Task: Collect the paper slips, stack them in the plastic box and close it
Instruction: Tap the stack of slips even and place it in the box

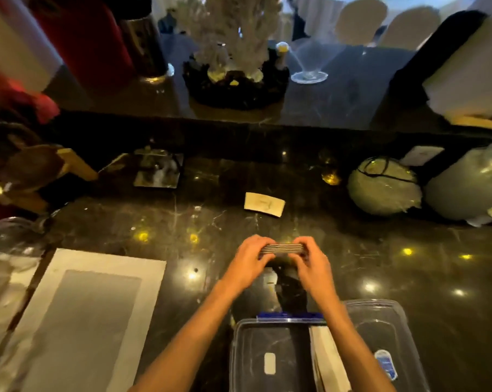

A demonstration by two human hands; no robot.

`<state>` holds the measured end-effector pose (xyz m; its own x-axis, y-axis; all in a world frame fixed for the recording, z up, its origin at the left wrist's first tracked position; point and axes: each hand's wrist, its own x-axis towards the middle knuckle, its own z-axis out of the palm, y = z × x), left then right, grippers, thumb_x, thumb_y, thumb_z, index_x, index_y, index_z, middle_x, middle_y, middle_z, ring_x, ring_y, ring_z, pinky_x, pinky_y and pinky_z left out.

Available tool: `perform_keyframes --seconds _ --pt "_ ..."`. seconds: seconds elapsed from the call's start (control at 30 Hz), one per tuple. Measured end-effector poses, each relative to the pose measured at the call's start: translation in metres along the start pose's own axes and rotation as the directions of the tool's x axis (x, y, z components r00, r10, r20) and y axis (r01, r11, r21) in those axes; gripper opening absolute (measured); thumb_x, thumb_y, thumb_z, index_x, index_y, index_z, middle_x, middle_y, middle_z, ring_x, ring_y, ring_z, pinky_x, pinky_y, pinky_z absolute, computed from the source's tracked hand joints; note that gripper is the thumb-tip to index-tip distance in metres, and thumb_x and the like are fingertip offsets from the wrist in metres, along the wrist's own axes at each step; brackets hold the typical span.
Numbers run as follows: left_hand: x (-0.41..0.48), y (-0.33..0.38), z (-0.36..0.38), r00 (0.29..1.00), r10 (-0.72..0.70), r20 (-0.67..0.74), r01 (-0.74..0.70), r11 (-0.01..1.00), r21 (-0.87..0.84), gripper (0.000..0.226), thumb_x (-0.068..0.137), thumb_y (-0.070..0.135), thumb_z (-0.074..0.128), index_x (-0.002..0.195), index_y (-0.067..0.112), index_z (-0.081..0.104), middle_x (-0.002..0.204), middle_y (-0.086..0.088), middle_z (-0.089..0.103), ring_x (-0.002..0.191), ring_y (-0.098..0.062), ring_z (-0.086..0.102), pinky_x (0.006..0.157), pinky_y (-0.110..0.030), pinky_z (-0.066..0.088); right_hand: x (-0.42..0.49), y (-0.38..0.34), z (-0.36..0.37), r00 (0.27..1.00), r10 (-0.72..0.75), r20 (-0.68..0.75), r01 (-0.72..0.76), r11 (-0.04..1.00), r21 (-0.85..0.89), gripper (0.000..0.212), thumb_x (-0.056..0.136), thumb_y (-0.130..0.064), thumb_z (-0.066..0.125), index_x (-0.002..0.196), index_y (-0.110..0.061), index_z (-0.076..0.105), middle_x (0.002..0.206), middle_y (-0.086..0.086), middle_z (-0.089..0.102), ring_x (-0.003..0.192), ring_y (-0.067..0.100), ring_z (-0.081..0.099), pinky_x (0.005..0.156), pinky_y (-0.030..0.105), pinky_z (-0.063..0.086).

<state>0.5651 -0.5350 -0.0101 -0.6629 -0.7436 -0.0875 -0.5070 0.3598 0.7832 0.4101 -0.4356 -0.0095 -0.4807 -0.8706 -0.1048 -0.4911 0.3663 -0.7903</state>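
Both hands grip a thick stack of paper slips (281,248) edge-on, just above the dark marble counter. My left hand (249,261) pinches its left end and my right hand (312,261) its right end. One loose paper slip (264,204) lies flat on the counter beyond the hands. The clear plastic box (239,352) with a blue clasp stands open at the bottom centre, under my forearms, with a row of slips (328,360) standing along its right side. The clear lid (377,329) lies to the right of the box.
A white-bordered grey mat (77,321) lies at the lower left. A round pale bundle (384,186) and a larger wrapped one (465,185) sit at the right. A small mirrored tray (158,171) stands at mid-left. A raised ledge behind holds a coral ornament (236,60) and a glass (309,66).
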Motion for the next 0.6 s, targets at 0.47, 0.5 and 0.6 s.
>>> perform_keyframes --seconds 0.47,0.5,0.6 --pt "0.0 -0.054 0.065 0.956 -0.18 -0.234 0.159 0.982 -0.105 0.047 0.099 0.013 0.052 0.142 0.031 0.045 0.148 -0.008 0.029 0.133 -0.015 0.04 0.111 -0.018 0.035 0.023 0.047 0.069 0.994 -0.048 0.098 0.068 0.975 -0.213 0.076 0.095 -0.01 0.053 0.152 -0.045 0.018 0.16 0.005 0.029 0.143 0.023 0.037 0.11 0.039 0.044" --pt "0.001 -0.053 0.066 0.955 -0.196 -0.222 0.176 0.979 -0.107 0.047 0.1 0.013 0.051 0.143 0.029 0.045 0.152 -0.008 0.027 0.137 -0.018 0.037 0.114 -0.027 0.036 0.024 0.047 0.072 0.995 -0.035 0.095 0.058 0.968 -0.243 0.077 0.094 -0.01 0.053 0.152 -0.046 0.016 0.161 0.007 0.025 0.145 0.026 0.034 0.112 0.041 0.041" --pt "0.004 -0.051 0.069 0.943 -0.222 -0.247 0.211 0.975 -0.068 0.045 0.101 0.014 0.049 0.144 0.027 0.043 0.157 -0.009 0.026 0.148 -0.021 0.023 0.122 -0.044 0.022 0.025 0.046 0.078 0.997 -0.026 0.071 0.049 0.939 -0.339 0.077 0.094 -0.013 0.053 0.154 -0.042 0.015 0.161 0.01 0.026 0.15 0.026 0.023 0.121 0.049 0.024"
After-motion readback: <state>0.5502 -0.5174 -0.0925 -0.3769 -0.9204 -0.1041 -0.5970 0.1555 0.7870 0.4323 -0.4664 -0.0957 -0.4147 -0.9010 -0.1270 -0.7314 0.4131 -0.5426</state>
